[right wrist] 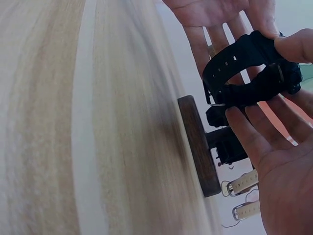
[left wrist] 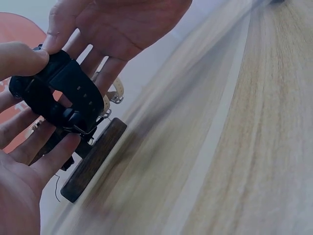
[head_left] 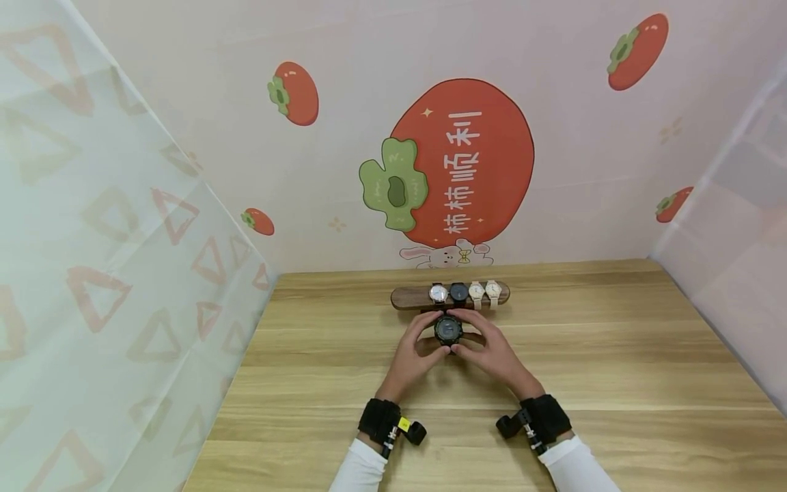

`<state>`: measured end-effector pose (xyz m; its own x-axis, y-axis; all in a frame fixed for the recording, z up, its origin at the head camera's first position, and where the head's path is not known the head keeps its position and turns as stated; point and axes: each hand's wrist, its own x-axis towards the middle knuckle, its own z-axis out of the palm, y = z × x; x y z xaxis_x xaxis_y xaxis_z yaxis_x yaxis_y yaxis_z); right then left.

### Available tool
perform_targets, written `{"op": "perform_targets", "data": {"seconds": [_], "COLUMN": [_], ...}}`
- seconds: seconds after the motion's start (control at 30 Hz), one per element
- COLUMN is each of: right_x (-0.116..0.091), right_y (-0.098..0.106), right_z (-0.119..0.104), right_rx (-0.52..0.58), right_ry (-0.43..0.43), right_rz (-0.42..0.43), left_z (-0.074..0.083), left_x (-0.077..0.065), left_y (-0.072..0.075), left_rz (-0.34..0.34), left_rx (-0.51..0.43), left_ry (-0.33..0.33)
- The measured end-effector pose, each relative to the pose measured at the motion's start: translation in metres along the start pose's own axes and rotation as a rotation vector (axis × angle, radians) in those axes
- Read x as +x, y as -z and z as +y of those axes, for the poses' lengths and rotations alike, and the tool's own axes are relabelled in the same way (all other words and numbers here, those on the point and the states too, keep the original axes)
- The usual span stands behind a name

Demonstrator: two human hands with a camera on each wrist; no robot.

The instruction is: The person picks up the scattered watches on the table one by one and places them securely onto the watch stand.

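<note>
A black digital wristwatch [head_left: 448, 329] is held up between both hands, its round face toward the head camera. My left hand [head_left: 413, 355] pinches its left side between thumb and fingers; my right hand [head_left: 494, 352] does the same on the right. In the left wrist view, the black strap [left wrist: 83, 95] hangs in a buckled loop below the case, fingers against it. The right wrist view shows that strap [right wrist: 232, 58] with its punched holes. Just beyond the watch lies a long rounded dark wood stand [head_left: 408, 298].
On the stand sit a silver-cased watch [head_left: 438, 294], a black watch [head_left: 458, 292] and two cream-strapped watches, one [head_left: 476, 291] beside the other [head_left: 493, 289]. A printed backdrop [head_left: 344, 205] rises behind the wood-grain table [head_left: 615, 355], with a patterned sheet [head_left: 123, 273] along the left.
</note>
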<state>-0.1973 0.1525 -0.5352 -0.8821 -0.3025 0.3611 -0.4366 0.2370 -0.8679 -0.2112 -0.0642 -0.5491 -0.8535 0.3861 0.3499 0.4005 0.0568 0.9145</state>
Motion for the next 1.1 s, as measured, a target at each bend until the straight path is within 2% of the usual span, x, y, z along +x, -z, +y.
{"op": "perform_targets", "data": {"seconds": [0.4,0.7,0.9,1.1], "right_x": [0.001,0.0,0.003,0.007], "right_y": [-0.001,0.005,0.024,0.052], "right_z": [0.0,0.0,0.001,0.002], "right_rx": [-0.038,-0.125,-0.198,-0.281], "right_ry": [-0.019,0.041,0.067,0.094], "right_rz": [-0.006,0.012,0.123,0.29], "left_z": [0.0,-0.002,-0.005,-0.008], "left_x": [0.0,-0.003,-0.003,-0.004], "left_y": [0.001,0.003,0.005,0.008], "left_rz": [-0.004,0.013,0.019,0.021], "left_rx": [0.012,0.019,0.016,0.034], "left_ry": [-0.024,-0.039,-0.054,-0.072]}}
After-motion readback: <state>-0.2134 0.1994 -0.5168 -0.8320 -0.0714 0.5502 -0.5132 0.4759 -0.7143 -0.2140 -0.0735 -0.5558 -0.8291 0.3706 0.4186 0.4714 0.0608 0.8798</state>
